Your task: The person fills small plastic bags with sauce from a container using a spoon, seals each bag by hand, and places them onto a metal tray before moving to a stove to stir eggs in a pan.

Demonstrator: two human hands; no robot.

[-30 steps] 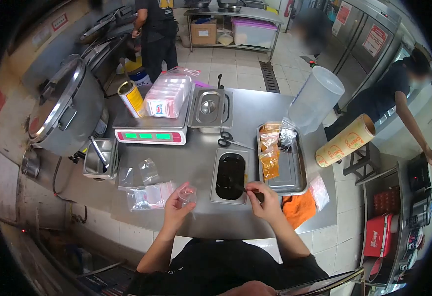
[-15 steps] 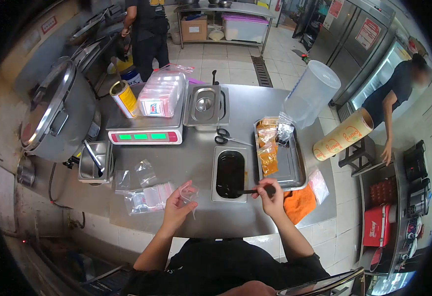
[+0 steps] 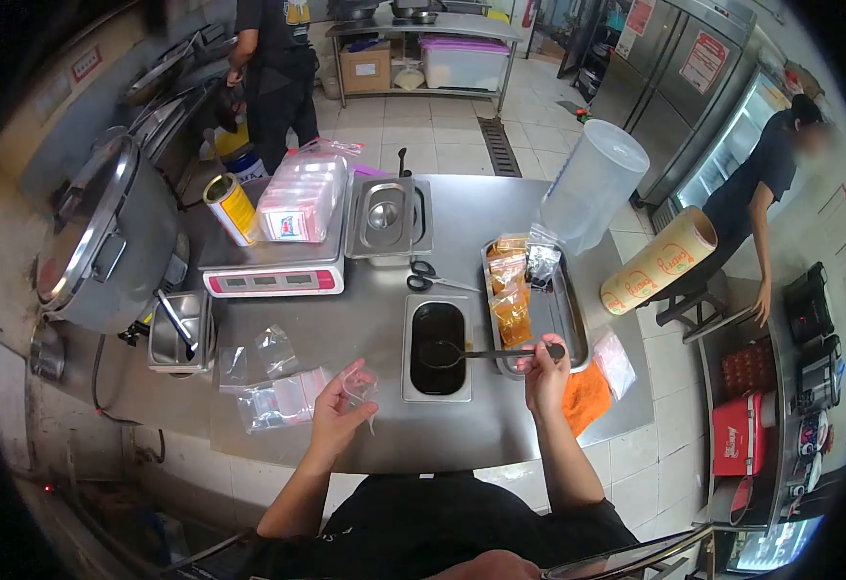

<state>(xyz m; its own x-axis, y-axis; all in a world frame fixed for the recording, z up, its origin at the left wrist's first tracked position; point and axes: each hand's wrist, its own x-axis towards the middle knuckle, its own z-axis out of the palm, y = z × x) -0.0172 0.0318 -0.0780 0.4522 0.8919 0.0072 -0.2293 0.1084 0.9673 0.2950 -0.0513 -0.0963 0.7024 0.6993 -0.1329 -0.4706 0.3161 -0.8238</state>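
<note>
Closed round a small clear plastic bag (image 3: 359, 387), my left hand (image 3: 338, 414) is near the table's front edge. My right hand (image 3: 545, 379) grips the handle of a dark spoon (image 3: 486, 355). The spoon's bowl is over a steel container of dark liquid (image 3: 437, 372). To the right of it, a metal tray (image 3: 565, 329) holds packets of orange-brown sauce (image 3: 511, 307) and a packet with dark contents (image 3: 543, 258). Empty clear bags (image 3: 273, 400) lie on the table left of my left hand.
Behind are a scale (image 3: 273, 281) bearing a bag pack and a yellow can, scissors (image 3: 431, 277), a lidded steel pan (image 3: 384, 215) and a tall clear container (image 3: 597, 184). An orange cloth (image 3: 585, 398) lies front right. Two people stand beyond the table.
My right hand has raised the spoon, and its bowl now shows above the dark liquid. The view has shifted slightly. My left hand still holds the small bag.
</note>
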